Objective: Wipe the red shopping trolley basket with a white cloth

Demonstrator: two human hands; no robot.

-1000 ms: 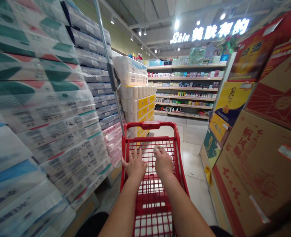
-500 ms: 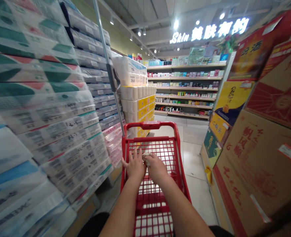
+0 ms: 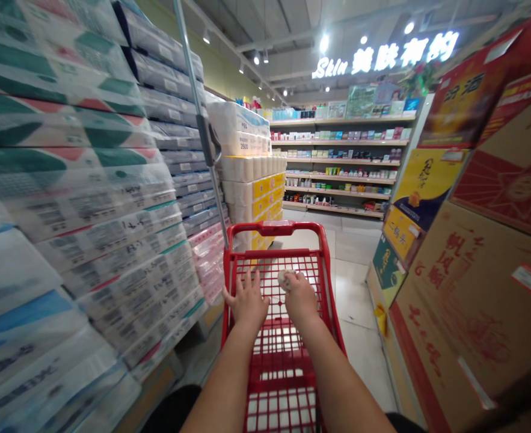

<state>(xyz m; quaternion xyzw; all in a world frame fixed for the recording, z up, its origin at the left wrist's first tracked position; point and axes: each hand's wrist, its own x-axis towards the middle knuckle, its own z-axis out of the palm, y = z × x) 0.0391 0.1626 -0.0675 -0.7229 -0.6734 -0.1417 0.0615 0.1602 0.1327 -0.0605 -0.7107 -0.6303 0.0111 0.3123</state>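
White wad (image 3: pixel 286 279) swept back across the red basket (image 3: pixel 275 254)

I watched the right hand (image 3: pixel 301 297), which had just gone leftward, carry it from slightly left of the basket's centre line to slightly right, farther from the left hand (image 3: pixel 249 302).

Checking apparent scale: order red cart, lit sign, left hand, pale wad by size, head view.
1. Red cart
2. Lit sign
3. Left hand
4. Pale wad, partly covered by right hand

Left hand (image 3: pixel 249 305) splayed palm-down, right hand (image 3: pixel 301 299) curled closed
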